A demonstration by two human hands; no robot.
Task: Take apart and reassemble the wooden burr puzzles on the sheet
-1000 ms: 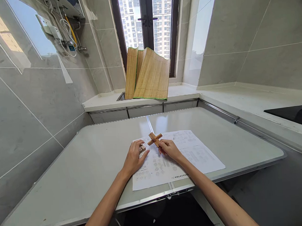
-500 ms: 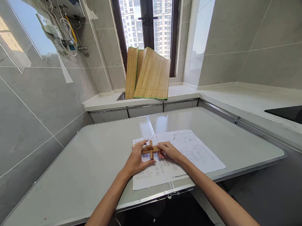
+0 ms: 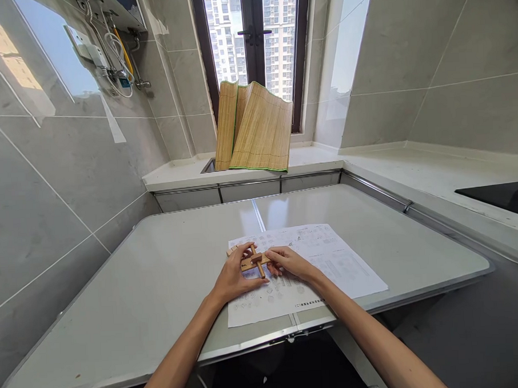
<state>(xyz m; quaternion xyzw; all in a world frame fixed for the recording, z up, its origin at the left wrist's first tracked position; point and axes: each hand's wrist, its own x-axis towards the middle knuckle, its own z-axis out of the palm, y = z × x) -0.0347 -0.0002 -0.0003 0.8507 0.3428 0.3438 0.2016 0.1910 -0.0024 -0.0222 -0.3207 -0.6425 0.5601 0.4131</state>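
Observation:
A small wooden hand plane (image 3: 257, 259), with a round crossbar handle and a raised block in its middle, is held just above a printed sheet of paper (image 3: 348, 276). My left hand (image 3: 235, 275) is curled round its left end, with the thumb by the near tip of the crossbar and the fingers by the far tip. At the right end, my right hand (image 3: 287, 261) pinches the flat body between thumb and fingers. The fingers partly hide both ends of the plane.
The paper lies on a pale folding table (image 3: 160, 290) with a metal seam. Behind it, a folded bamboo mat (image 3: 260, 128) stands on the white counter (image 3: 313, 154) by the window. A black cooktop (image 3: 503, 199) sits at the right. Pipes and cables (image 3: 118, 57) hang at the upper left.
The wooden plane has turned and tilted slightly, so its crossbar now slants with the far tip to the left. Both hands keep hold of it in nearly the same place.

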